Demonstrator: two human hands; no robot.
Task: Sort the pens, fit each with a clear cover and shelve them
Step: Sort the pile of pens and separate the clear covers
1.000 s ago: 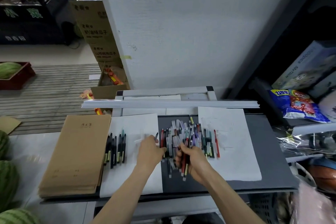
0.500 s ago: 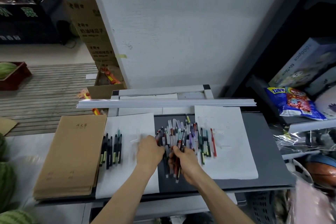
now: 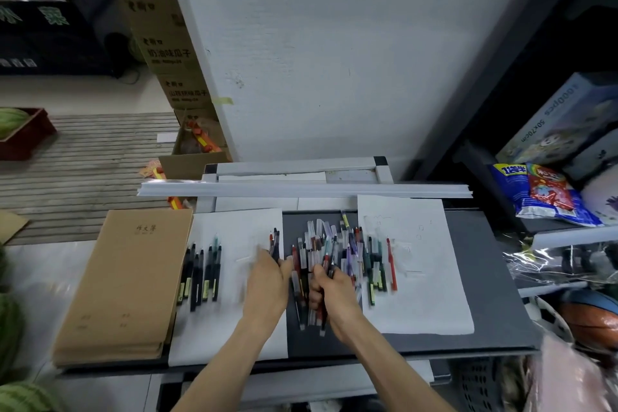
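Note:
A mixed pile of pens and clear covers (image 3: pixel 341 247) lies on the dark grey board (image 3: pixel 495 281) in the middle. My right hand (image 3: pixel 334 294) is closed around a bundle of several pens (image 3: pixel 317 314) at the pile's near edge. My left hand (image 3: pixel 269 281) is blurred at the pile's left edge, with a few pens (image 3: pixel 274 241) sticking out past its fingers over the left white sheet (image 3: pixel 234 328). A sorted row of dark pens (image 3: pixel 200 273) lies on that sheet's left side. One red pen (image 3: pixel 391 264) rests on the right white sheet (image 3: pixel 421 278).
A stack of brown notebooks (image 3: pixel 123 284) lies left of the sheets. Long white rails (image 3: pixel 301 189) run across the back of the board. Shelves at right hold snack bags (image 3: pixel 541 191) and boxes. Watermelons (image 3: pixel 10 328) sit at the left edge; cardboard boxes (image 3: pixel 167 50) stand behind.
My left hand has moved up and left from the pile with a few pens over the left sheet. My right hand keeps its bundle and has shifted slightly toward the pile.

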